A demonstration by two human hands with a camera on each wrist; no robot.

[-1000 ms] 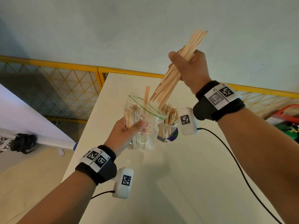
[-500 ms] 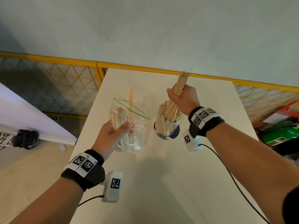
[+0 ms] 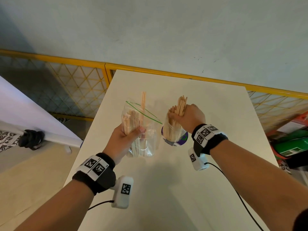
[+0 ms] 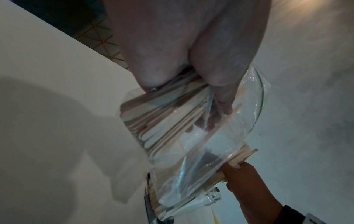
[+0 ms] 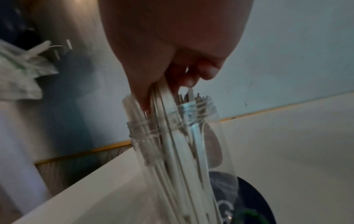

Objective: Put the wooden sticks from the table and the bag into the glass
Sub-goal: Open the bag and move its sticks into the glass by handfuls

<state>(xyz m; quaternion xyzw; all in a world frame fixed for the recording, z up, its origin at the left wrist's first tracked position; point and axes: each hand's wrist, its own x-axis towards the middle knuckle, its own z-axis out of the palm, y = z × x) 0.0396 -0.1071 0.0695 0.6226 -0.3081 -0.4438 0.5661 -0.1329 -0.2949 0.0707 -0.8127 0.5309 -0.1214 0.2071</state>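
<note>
My left hand [image 3: 125,137] grips a clear zip bag [image 3: 145,130] with a green seal line, held upright above the white table [image 3: 166,189]. Flat wooden sticks [image 3: 130,120] stand inside the bag [image 4: 191,136], and a thin pair pokes out of its top. My right hand [image 3: 188,117] holds a bundle of wooden sticks [image 3: 180,105] whose lower ends sit inside the glass jar [image 3: 173,132]. In the right wrist view the fingers [image 5: 191,78] curl round the sticks [image 5: 172,136] just above the jar's threaded mouth [image 5: 168,119]. The jar stands on a dark round coaster [image 3: 183,139].
A yellow lattice fence [image 3: 71,85] runs behind the table's far edge, below a pale wall. Left of the table is a white board [image 3: 25,110] and a black clamp [image 3: 31,139]. Green and red items [image 3: 293,147] lie at the right.
My right hand has come down from high above, lowering its bundle of sticks into the jar. The left hand with the bag has dropped slightly and shifted left.
</note>
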